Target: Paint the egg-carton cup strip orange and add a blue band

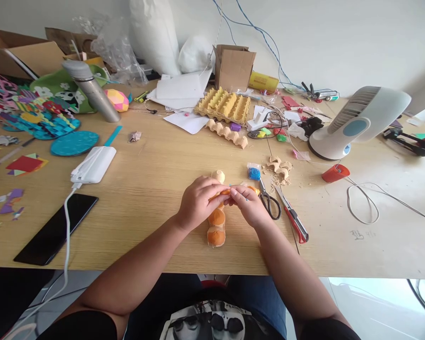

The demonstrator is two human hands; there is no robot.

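Note:
An orange-painted strip of egg-carton cups [216, 226] lies on the wooden table [156, 189] in front of me, with an unpainted cup at its far end. My left hand [197, 202] is closed on the strip's middle. My right hand [248, 204] meets it from the right, fingers pinched on the same strip, perhaps with a small thin blue item I cannot make out. Black-handled scissors [269, 202] and a red utility knife [294, 218] lie just right of my right hand.
A black phone [56, 229] and a white power bank [94, 164] with its cable sit at left. Egg cartons [224, 105], a cardboard box [233, 66], a white desk fan [357, 120], a red cup [335, 173], a metal bottle [92, 92] and colourful paper crafts [35, 115] crowd the back.

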